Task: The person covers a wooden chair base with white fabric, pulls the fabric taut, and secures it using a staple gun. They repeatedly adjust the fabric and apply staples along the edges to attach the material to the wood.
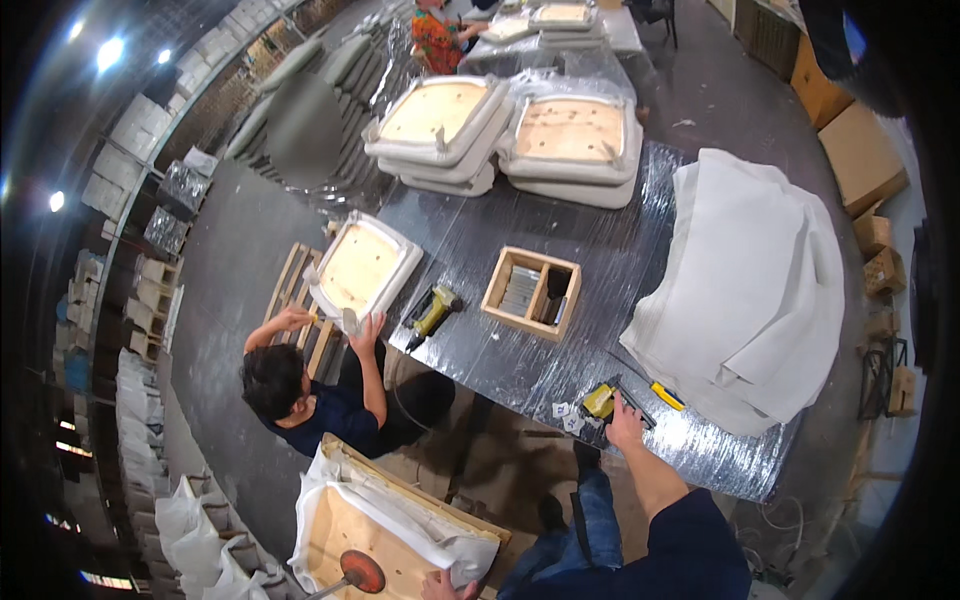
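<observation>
My right hand is on a yellow and black staple gun lying at the table's near edge, its fingers around the dark handle. A yellow-handled tool and small white labels lie beside it. At the bottom edge, my left hand is closed at the rim of a wooden seat panel with white fabric folded over it; part of the hand is cut off by the frame. A round red-orange disc on a rod rests against the panel.
On the wrapped table are a divided wooden box, another staple gun, stacked padded seats and layered white fabric. At left, a co-worker handles a padded seat. Another person sits farther back.
</observation>
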A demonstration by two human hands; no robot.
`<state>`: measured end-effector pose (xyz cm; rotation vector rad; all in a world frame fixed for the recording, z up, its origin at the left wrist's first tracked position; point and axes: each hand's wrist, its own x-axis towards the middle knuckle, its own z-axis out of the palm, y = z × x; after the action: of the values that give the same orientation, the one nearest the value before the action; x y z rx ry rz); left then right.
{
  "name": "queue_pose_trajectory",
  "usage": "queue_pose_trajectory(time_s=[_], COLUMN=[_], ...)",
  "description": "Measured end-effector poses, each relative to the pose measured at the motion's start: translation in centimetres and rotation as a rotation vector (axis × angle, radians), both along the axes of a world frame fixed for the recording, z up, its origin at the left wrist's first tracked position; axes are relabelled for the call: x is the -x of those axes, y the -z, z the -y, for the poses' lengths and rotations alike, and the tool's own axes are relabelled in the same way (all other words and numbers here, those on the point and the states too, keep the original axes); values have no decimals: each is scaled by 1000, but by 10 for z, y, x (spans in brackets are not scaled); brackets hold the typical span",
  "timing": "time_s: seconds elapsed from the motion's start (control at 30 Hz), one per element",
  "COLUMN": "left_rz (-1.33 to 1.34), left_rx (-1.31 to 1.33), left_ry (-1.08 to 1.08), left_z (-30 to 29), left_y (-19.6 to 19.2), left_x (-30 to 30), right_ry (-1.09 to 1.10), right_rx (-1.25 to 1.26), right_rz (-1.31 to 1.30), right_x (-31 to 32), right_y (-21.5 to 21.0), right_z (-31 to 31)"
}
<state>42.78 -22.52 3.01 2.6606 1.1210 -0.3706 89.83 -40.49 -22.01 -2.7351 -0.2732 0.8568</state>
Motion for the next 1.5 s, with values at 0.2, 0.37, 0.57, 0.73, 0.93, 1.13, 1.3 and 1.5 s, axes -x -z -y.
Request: queue_pose_trajectory(time_s=[0.2,0.37,0.57,0.73,0.93,1.13,1.3,1.5], left_rz=[-119,-50,246,432,286,323,426,992], left_rx=[-118,20,-21,2,-1,12,65,319], left_ry=[50,-61,40,79,111,287,455,335], left_z=[28,17,-21,-36,2,-18,-52,-40], left_y=[16,9,16,46,-3,8,20,-53], left_x=[-22,-39,-34,-26,51,26,-3,-35], right_ry=[-228,-138,-32,165,365,514,444,351], right_rx=[-60,-75,-311,-592,-571,-569,-672,-682], right_rz=[264,251,105,-124,-343,-538,-361,-247], right_x=[17,-2,-6,67,280,414,436,443], right_y=[17,38,7,-28,-166,-213,-262,-243], right_z=[4,-1,5,63,113,112,79,74])
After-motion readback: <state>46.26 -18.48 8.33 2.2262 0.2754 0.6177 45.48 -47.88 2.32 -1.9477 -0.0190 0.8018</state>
